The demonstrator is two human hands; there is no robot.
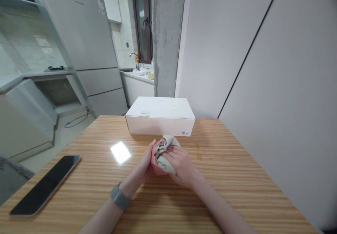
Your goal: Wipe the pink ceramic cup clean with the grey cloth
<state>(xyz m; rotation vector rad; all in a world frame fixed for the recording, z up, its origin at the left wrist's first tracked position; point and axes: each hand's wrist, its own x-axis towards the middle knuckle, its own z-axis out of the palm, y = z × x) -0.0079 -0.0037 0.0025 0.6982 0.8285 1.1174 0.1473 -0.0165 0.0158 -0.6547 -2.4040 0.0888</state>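
A pink object [156, 166], perhaps a small box or cup, is tilted above the near middle of the table, gripped along its left side by my left hand [145, 161]. My right hand [181, 164] presses a bunched grey-beige cloth [168, 164] against the pink object. Folds of the cloth stick out beyond my fingers at the top and left. Cloth and hands hide much of the pink object, so its full shape does not show. A grey band is worn on my left wrist.
A white cardboard box [160, 123] stands at the table's far edge, just beyond my hands. On the left lies a black-screened phone or tablet [47, 184]. The wood-grain table [226, 163] meets a white panel wall on the right. Behind are a fridge [79, 26] and a sink counter.
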